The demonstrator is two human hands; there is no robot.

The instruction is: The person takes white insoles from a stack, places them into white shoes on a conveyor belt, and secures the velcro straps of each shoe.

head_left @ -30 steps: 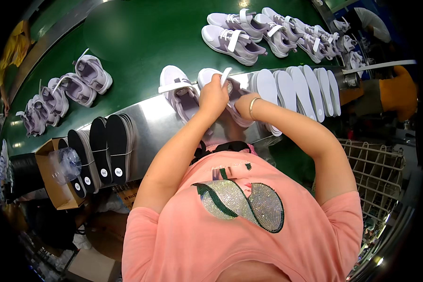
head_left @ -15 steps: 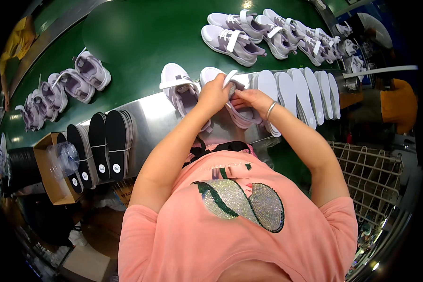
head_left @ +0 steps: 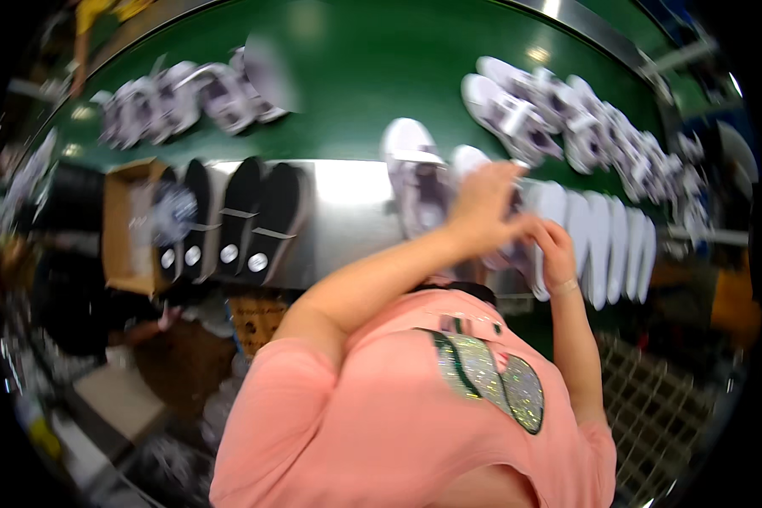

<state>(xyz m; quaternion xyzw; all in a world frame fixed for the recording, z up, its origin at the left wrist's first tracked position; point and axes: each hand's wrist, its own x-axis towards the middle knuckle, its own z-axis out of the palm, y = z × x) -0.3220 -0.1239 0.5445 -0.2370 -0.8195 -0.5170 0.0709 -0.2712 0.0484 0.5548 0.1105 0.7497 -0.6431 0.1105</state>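
A pale lilac sneaker (head_left: 468, 158) stands on the metal bench edge, largely covered by my left hand (head_left: 485, 207). That hand is blurred; its fingers bend over the sneaker's upper and its thumb reaches toward the right. Close beside it, my right hand (head_left: 557, 254) has its fingertips pinched together at the left thumb, over the shoe's opening. What lies in the pinch is hidden by the blur. A matching sneaker (head_left: 411, 140), with a white strap across it, stands just left of my left hand, untouched.
White insoles (head_left: 597, 245) lie in a row at the right, black insoles (head_left: 277, 203) in tied stacks at the left beside a cardboard box (head_left: 123, 229). More sneakers (head_left: 508, 114) stand on the green surface (head_left: 356, 76). A wire basket (head_left: 652, 398) is at the lower right.
The whole view has swung, so the bench and shoes sit farther right and look blurred. My hands stay at the same sneaker; the left now covers more of it.
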